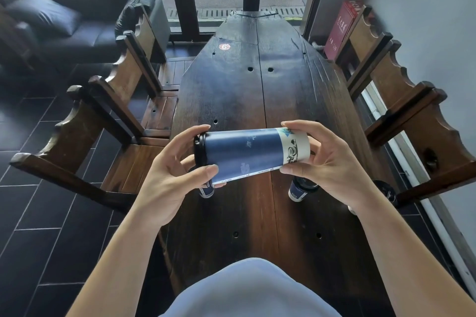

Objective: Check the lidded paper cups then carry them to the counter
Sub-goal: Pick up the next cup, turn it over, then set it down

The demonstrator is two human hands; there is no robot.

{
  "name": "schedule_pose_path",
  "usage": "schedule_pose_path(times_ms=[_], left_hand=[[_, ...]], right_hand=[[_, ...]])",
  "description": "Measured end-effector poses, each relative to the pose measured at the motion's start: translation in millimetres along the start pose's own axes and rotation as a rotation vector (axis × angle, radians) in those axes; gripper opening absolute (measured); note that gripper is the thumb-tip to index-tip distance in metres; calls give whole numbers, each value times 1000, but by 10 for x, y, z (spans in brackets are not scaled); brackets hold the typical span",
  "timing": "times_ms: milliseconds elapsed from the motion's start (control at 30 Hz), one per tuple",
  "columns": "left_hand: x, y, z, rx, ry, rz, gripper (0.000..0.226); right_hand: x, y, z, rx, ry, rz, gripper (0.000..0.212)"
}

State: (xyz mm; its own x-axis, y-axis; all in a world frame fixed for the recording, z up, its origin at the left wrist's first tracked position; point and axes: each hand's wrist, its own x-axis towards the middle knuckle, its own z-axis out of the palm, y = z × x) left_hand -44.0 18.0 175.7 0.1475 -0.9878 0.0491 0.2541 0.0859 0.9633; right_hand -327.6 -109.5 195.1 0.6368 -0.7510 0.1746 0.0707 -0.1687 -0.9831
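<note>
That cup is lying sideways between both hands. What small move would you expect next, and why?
Probably tip the held cup upright again, lid up. The left hand grips the black lid end and the right hand grips the base, so the sideways check looks underway, with no drip visible. Two other cups wait on the table.

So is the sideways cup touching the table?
Apart. In the head view, the left hand and right hand hold the sideways cup up above the table, which shows underneath it.
</note>
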Motion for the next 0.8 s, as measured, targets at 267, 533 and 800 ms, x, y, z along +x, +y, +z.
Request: schedule_pose_path(times_ms=[267, 533, 800], left_hand=[[21, 65, -54, 30, -59, 38, 77], [58, 69, -21, 44, 12, -81, 76], [-22, 44, -41, 99, -69, -2, 79]], right_hand=[[25, 24, 7, 8, 11, 10, 65], [-27, 8, 20, -32, -52, 29, 65], [-110, 10, 22, -27, -53, 89, 63]])
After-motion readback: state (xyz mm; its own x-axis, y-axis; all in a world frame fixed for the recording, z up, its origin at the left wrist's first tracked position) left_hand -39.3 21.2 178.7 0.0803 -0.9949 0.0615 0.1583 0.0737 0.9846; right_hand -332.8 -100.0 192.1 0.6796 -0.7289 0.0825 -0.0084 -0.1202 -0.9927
